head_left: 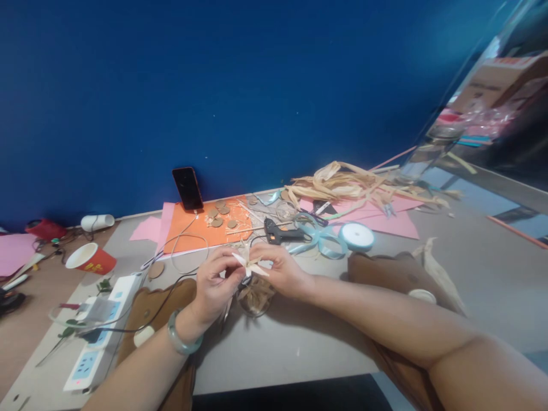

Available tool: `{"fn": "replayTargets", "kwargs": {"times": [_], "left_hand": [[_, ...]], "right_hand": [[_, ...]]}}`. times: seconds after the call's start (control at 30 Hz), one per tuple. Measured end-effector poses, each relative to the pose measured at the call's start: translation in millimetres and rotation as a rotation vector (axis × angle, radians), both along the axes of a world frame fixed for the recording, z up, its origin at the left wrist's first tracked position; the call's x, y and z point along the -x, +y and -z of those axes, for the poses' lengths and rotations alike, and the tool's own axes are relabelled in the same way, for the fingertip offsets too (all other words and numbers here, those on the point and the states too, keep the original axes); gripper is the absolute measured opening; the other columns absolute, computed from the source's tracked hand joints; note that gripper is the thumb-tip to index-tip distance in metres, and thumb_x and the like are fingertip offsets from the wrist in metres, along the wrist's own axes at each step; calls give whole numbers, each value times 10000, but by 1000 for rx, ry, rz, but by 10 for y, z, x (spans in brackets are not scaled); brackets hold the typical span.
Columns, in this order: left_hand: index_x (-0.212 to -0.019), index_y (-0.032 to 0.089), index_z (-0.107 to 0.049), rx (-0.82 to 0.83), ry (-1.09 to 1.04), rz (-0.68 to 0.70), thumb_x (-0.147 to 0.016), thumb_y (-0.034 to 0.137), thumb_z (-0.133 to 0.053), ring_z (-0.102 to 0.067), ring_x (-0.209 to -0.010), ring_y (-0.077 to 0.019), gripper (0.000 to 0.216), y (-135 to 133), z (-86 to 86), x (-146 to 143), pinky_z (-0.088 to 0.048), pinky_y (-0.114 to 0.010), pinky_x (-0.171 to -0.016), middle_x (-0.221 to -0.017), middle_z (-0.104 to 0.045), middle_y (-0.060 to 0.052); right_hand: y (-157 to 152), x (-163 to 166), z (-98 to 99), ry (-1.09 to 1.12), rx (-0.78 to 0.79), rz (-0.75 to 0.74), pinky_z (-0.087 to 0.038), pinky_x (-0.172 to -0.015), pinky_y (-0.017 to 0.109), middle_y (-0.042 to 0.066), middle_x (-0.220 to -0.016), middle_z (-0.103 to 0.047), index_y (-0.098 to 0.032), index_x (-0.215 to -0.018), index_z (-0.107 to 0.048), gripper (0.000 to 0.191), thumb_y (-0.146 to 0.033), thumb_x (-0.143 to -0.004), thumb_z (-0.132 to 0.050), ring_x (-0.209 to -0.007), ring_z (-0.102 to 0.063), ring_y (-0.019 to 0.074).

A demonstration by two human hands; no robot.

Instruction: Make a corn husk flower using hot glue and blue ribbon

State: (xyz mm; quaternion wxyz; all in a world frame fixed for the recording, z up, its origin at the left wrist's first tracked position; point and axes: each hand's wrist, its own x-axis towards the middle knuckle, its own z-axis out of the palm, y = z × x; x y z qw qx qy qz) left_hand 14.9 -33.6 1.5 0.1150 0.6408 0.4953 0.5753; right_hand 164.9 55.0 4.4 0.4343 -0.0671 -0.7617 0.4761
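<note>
Between both hands is a pale flower with pointed petals, which looks made of dried husk. My left hand, below a jade-coloured bangle, pinches its left side with thumb and fingers. On the other side, my right hand has its fingertips closed on a petal. Right under the flower stands a round clear container with crumpled tan husk in it, partly hidden by the hands. A black glue gun lies just beyond my right hand.
Dried husks are heaped at the back right, near a ribbon spool and loose blue ribbon. A phone leans on the blue wall. To the left are a power strip, cables and a tilted red cup.
</note>
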Motion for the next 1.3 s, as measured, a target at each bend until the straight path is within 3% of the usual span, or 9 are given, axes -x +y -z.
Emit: {"fn": "replayTargets", "kwargs": {"times": [0.57, 0.83, 0.97, 1.07, 1.17, 1.3], "left_hand": [[-758, 189, -690, 121, -242, 26, -764, 174, -695, -559, -767, -133, 17, 43, 79, -12, -441, -240, -677, -826, -594, -23], [-700, 160, -672, 243, -364, 58, -774, 272, -688, -573, -742, -148, 135, 85, 133, 0, -470, -259, -634, -815, -597, -47], [-689, 171, -677, 182, -314, 28, -764, 259, -694, -592, -759, -152, 117, 77, 108, 13, -483, -274, -670, -845, -611, -49], [-707, 175, -679, 116, -210, -71, -761, 233, -690, -603, -796, -155, 81, 72, 65, 43, -485, -276, -709, -881, -625, -55], [-736, 176, -679, 43, -118, -154, -753, 203, -691, -585, -745, -132, 34, 89, 9, 82, -460, -239, -642, -836, -611, -36], [-673, 172, -641, -4, -6, -216, -749, 159, -683, -524, -631, -99, 88, 123, -38, 128, -413, -210, -569, -699, -558, 5]], "right_hand": [[-26, 5, -2, -102, 62, 88, -464, -713, 272, 37, -737, -630, -156, -741, -656, 95, -198, -819, -622, -722, -586, 145], [-36, 13, 25, -112, 37, 180, -464, -688, 276, 32, -719, -628, -160, -708, -622, 104, -180, -810, -619, -699, -579, 142], [-38, 5, 7, -112, 8, 178, -466, -677, 275, 30, -719, -629, -162, -726, -619, 76, -175, -800, -628, -681, -571, 137], [-45, -5, -36, -123, 30, 225, -474, -684, 270, 21, -755, -630, -164, -879, -624, 82, -164, -799, -605, -690, -578, 131], [-57, -34, -100, -91, 44, 299, -479, -711, 275, 20, -793, -613, -168, -922, -571, 123, -137, -803, -561, -732, -578, 132], [-74, -104, -167, 47, -108, 368, -470, -691, 292, 12, -781, -568, -191, -874, -522, 118, -132, -781, -564, -705, -549, 131]]}}
